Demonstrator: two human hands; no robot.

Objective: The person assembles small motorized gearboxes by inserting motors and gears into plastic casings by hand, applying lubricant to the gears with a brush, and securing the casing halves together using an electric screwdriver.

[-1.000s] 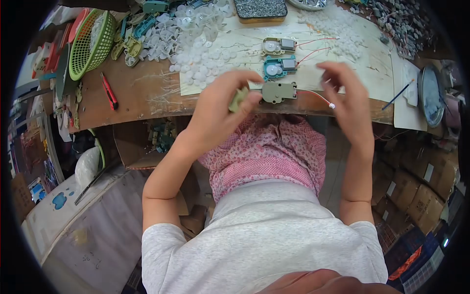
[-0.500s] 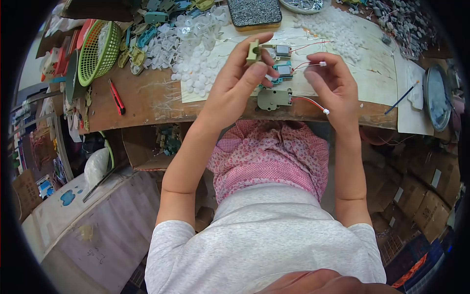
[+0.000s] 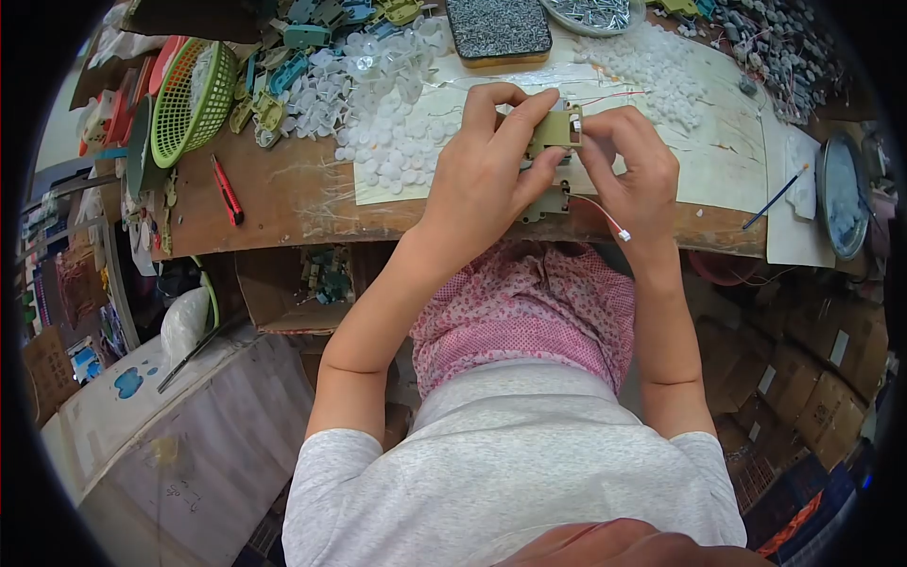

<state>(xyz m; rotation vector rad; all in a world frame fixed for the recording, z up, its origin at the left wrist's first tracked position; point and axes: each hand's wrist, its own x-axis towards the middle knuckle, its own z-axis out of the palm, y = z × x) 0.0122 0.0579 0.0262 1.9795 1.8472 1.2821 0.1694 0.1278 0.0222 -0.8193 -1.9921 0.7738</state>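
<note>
My left hand grips an olive-green plastic housing between thumb and fingers above the table. Pinched at the housing's right end, my right hand has its fingertips on a small white connector, partly hidden by the fingers. Below the left hand lies a green motor housing, half covered. From its right side runs a red and white wire ending in a white plug. Other motor units behind the hands are mostly hidden; a thin red wire shows past them.
White round plastic pieces and clear parts are heaped to the left. A tray of small metal pieces stands behind, beside a dish of screws. A red cutter knife and green basket sit further left.
My left hand has moved right and turned the housing sideways. My right hand has moved left, its fingers closing at the housing's end. The motor units are now mostly covered.
</note>
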